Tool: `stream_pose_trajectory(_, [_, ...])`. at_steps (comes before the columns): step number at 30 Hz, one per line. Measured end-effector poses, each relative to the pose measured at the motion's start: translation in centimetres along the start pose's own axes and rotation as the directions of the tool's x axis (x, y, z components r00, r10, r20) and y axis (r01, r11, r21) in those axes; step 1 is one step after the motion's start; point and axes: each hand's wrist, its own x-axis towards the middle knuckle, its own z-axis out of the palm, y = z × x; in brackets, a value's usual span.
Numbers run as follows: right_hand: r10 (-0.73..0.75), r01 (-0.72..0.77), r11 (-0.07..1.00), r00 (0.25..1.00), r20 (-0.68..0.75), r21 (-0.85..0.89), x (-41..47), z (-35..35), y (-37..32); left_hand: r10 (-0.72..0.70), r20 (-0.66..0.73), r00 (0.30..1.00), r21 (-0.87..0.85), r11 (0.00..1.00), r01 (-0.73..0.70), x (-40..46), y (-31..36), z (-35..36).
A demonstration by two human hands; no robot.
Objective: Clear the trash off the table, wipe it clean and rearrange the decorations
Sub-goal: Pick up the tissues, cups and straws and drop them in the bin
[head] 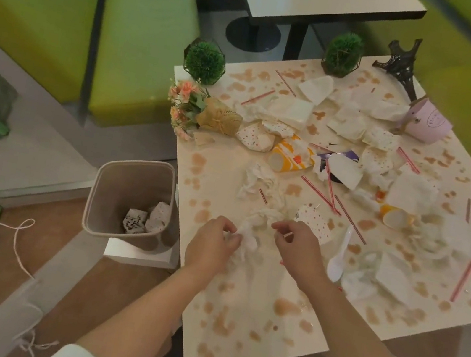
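The pale surface (253, 290) is blotched all over with brown spill stains and strewn with crumpled napkins, paper cups and red straws. Near its front edge the left hand (212, 244) pinches a crumpled white tissue (250, 238), fingers curled around it. The right hand (299, 248) sits just beside it with fingers curled, pinching at something small that is too blurred to tell. A white plastic spoon (338, 259) lies right of that hand. Two round green plants (205, 61), a flower bunch (186, 108), a dark tower model (401, 65) and a tipped pink bucket (430, 122) line the far edges. A beige bin (131, 195) stands on the wooden floor to the left, with crumpled wrappers inside. Green seats surround the area.
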Motion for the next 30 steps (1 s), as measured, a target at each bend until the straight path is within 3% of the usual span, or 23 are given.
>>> stream_pose_trajectory(4, [-0.241, 0.243, 0.930, 0.970, 0.040, -0.278, 1.4, 0.4, -0.7, -0.111, -0.060, 0.992, -0.121, 0.987, 0.103, 0.2, -0.1, -0.8])
stream_pose_trajectory(6, [-0.351, 0.343, 0.760, 0.932, 0.095, -0.552, 2.5, 0.4, -0.9, -0.131, -0.072, 0.989, -0.198, 0.974, 0.115, 0.4, -0.1, -1.1])
stream_pose_trajectory(8, [-0.365, 0.360, 0.560, 0.916, 0.168, -0.746, 3.6, 0.2, -1.0, -0.147, -0.091, 0.985, -0.271, 0.955, 0.118, 0.3, 0.1, -1.2])
stream_pose_trajectory(11, [-0.349, 0.388, 0.427, 0.904, 0.247, -0.817, 4.5, 0.4, -0.7, -0.180, -0.110, 0.977, -0.354, 0.926, 0.131, 0.1, 0.1, -1.3])
stream_pose_trajectory(16, [-0.430, 0.420, 0.347, 0.866, 0.256, -0.839, 4.9, 0.5, 0.0, -0.181, -0.089, 0.979, -0.442, 0.888, 0.124, -0.1, -0.1, -1.5])
stream_pose_trajectory(18, [-0.485, 0.414, 0.397, 0.853, 0.196, -0.819, 4.9, 0.7, 0.0, -0.133, -0.117, 0.984, -0.384, 0.920, 0.079, 0.1, -0.5, -1.7])
stream_pose_trajectory(21, [-0.509, 0.397, 0.608, 0.859, 0.047, -0.687, 4.9, 1.2, -0.7, -0.179, -0.164, 0.970, -0.414, 0.905, 0.097, 0.2, -0.8, -2.5])
stream_pose_trajectory(23, [-0.470, 0.399, 0.775, 0.883, -0.024, -0.489, 4.5, 1.4, -1.8, -0.221, -0.173, 0.960, -0.456, 0.882, 0.121, 0.3, -0.7, -3.2])
stream_pose_trajectory(25, [-0.398, 0.385, 0.890, 0.917, -0.005, -0.242, 3.8, 2.0, -3.1, -0.231, -0.202, 0.952, -0.467, 0.877, 0.114, 0.6, -0.9, -4.0])
stream_pose_trajectory(28, [-0.279, 0.278, 0.958, 0.960, 0.018, 0.069, 2.7, 3.7, -5.3, -0.278, -0.226, 0.934, -0.524, 0.842, 0.124, 1.5, -2.2, -5.8])
stream_pose_trajectory(30, [-0.250, 0.246, 0.962, 0.968, 0.021, 0.115, 2.2, 5.1, -6.4, -0.327, -0.218, 0.920, -0.572, 0.806, 0.151, 2.0, -3.6, -7.0])
